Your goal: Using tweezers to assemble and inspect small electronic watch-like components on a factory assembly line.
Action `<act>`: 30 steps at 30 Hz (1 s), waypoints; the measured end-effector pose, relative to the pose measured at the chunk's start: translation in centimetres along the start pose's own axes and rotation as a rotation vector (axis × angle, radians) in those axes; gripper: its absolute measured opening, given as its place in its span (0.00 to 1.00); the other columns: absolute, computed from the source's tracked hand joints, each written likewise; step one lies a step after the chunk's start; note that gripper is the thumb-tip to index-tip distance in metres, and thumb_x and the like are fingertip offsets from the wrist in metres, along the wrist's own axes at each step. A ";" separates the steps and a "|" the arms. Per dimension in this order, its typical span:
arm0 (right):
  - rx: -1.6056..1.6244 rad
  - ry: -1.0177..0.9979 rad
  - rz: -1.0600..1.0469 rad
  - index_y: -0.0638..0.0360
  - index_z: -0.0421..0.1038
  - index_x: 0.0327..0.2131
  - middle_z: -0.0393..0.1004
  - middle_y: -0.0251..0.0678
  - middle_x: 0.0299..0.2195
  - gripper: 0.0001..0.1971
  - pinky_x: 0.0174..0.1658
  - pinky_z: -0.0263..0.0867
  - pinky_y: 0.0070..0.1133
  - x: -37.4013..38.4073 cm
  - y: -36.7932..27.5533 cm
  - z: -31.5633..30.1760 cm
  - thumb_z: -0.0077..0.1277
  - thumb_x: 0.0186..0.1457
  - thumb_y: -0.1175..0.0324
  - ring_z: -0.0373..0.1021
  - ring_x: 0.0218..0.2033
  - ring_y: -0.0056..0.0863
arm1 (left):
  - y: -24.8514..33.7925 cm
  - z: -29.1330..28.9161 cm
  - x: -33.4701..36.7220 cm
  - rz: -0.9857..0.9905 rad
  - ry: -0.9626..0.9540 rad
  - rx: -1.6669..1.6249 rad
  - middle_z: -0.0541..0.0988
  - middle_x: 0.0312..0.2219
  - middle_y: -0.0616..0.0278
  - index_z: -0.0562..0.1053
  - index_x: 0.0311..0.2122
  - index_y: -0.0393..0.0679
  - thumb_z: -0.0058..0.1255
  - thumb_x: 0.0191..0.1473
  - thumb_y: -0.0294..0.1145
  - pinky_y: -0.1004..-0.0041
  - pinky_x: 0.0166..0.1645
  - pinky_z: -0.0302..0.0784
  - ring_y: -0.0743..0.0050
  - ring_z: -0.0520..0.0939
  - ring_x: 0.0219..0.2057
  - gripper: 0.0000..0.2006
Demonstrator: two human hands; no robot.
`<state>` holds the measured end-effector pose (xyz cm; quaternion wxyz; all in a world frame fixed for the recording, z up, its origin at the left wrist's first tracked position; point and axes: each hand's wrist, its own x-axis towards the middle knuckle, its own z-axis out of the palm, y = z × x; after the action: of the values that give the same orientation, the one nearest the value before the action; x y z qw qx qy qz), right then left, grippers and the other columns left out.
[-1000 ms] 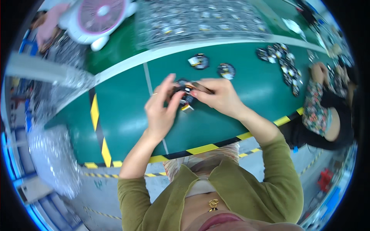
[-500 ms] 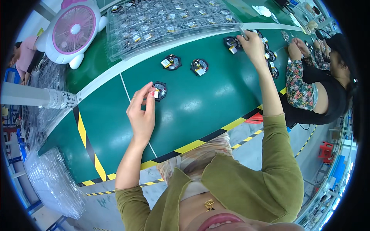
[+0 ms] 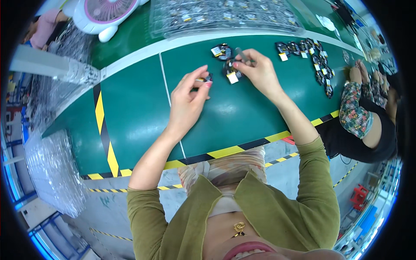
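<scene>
Two hands point(image 3: 188, 97) point(image 3: 260, 73) apart, well inside striped edge point(image 3: 225, 152)

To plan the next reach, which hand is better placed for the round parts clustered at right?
Probably the right hand: it is nearer the clustered parts, though it holds a thin tool. The left hand is farther and holds a dark part.

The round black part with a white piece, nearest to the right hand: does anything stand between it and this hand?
Nothing visible: the right hand and the black part overlap in this view, though contact is unclear. The slim tool in that hand and a second part appear toward the far side, not between.
</scene>
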<state>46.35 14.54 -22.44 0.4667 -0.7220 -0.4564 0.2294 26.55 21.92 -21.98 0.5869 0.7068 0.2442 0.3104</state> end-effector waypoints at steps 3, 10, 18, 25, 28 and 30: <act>0.345 -0.062 0.066 0.65 0.68 0.34 0.66 0.25 0.17 0.12 0.19 0.51 0.11 -0.4 -4.2 1.7 0.53 0.47 0.69 0.57 0.17 0.09 | -0.6 0.3 -0.2 -0.015 0.079 -0.088 0.68 0.40 0.54 0.59 0.52 0.38 0.47 0.48 0.21 0.78 0.31 0.76 0.77 0.75 0.34 0.24; 0.494 -0.103 0.091 0.62 0.70 0.35 0.58 0.19 0.13 0.09 0.17 0.45 0.10 -2.5 -4.4 3.8 0.49 0.50 0.71 0.51 0.15 0.06 | 0.7 -1.2 0.0 -0.120 -0.011 -0.297 0.72 0.31 0.58 0.60 0.51 0.36 0.35 0.48 0.16 0.78 0.33 0.76 0.75 0.75 0.30 0.21; 0.389 -0.135 0.065 0.63 0.70 0.32 0.55 0.19 0.14 0.06 0.18 0.45 0.12 -3.6 -3.9 4.2 0.49 0.49 0.73 0.48 0.17 0.07 | 0.7 -0.7 0.1 -0.210 0.080 -0.261 0.73 0.35 0.60 0.65 0.46 0.38 0.44 0.47 0.20 0.81 0.29 0.75 0.85 0.73 0.29 0.17; 0.304 -0.131 0.010 0.66 0.62 0.19 0.65 0.34 0.26 0.09 0.16 0.49 0.12 -4.0 -3.1 4.3 0.47 0.50 0.75 0.52 0.15 0.09 | 0.3 -0.4 0.0 0.161 0.292 0.354 0.70 0.29 0.62 0.70 0.32 0.42 0.54 0.40 0.22 0.78 0.25 0.69 0.75 0.72 0.28 0.10; 0.317 -0.085 -0.097 0.67 0.69 0.28 0.59 0.28 0.14 0.05 0.18 0.50 0.14 -3.9 -2.7 4.9 0.50 0.47 0.74 0.52 0.16 0.12 | -0.2 -0.5 0.1 0.255 0.320 0.554 0.69 0.27 0.62 0.70 0.27 0.42 0.57 0.37 0.24 0.76 0.27 0.68 0.70 0.72 0.27 0.09; 0.319 -0.062 -0.202 0.67 0.71 0.32 0.60 0.28 0.14 0.08 0.18 0.50 0.14 -3.9 -2.6 5.0 0.50 0.47 0.75 0.53 0.16 0.12 | -0.2 -0.5 0.1 0.275 0.329 0.583 0.69 0.26 0.62 0.71 0.26 0.43 0.57 0.37 0.25 0.74 0.28 0.67 0.70 0.72 0.27 0.08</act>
<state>39.54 13.85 -22.84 0.5815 -0.5818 -0.4988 0.2730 26.29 22.39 -22.11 0.2663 0.8114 0.3162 0.4133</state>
